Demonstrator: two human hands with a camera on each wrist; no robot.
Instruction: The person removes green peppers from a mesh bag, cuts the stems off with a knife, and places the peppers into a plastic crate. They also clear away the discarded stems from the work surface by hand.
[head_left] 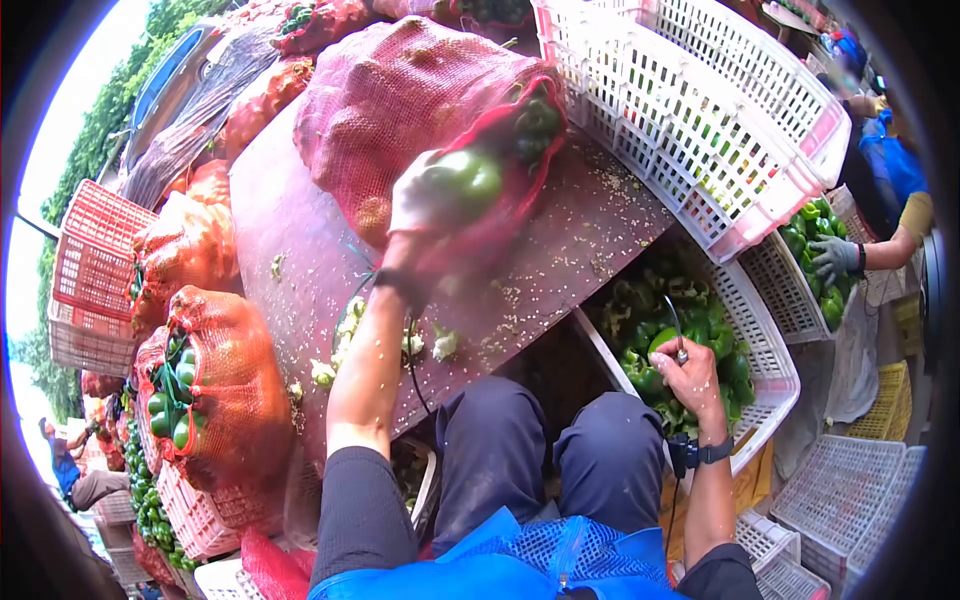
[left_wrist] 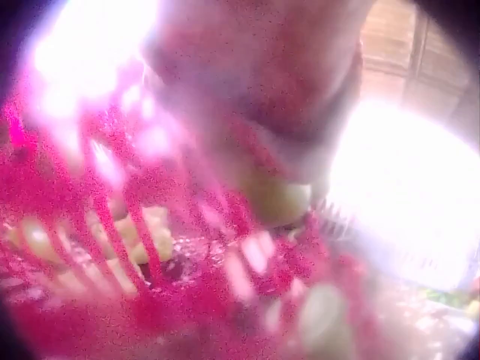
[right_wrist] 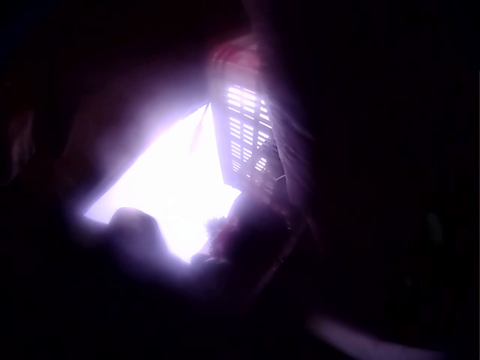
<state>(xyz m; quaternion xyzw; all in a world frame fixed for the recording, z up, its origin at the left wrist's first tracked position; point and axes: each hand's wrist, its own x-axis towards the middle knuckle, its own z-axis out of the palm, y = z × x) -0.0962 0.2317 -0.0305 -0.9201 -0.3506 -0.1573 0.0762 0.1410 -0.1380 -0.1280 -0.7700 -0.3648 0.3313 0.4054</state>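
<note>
My left hand (head_left: 420, 195) grips a pale green bell pepper (head_left: 475, 180) at the mouth of a red mesh sack (head_left: 400, 90); both are motion-blurred. Darker green peppers (head_left: 538, 125) show inside the sack's opening. In the left wrist view, red netting (left_wrist: 112, 217) runs across the foreground. My right hand (head_left: 690, 378), beside my right knee, holds a small curved knife (head_left: 673, 315), its thin metal blade pointing up. Below that hand lie cut green peppers (head_left: 705, 315) in a white crate (head_left: 765, 385). The right wrist view is mostly dark.
Pale seeds and pepper cores (head_left: 445, 343) litter the tabletop (head_left: 530, 290). White slatted crates (head_left: 690, 130) stand at the back right, orange mesh sacks (head_left: 235, 370) at the left. Another person's gloved hand (head_left: 835, 258) touches peppers at the far right.
</note>
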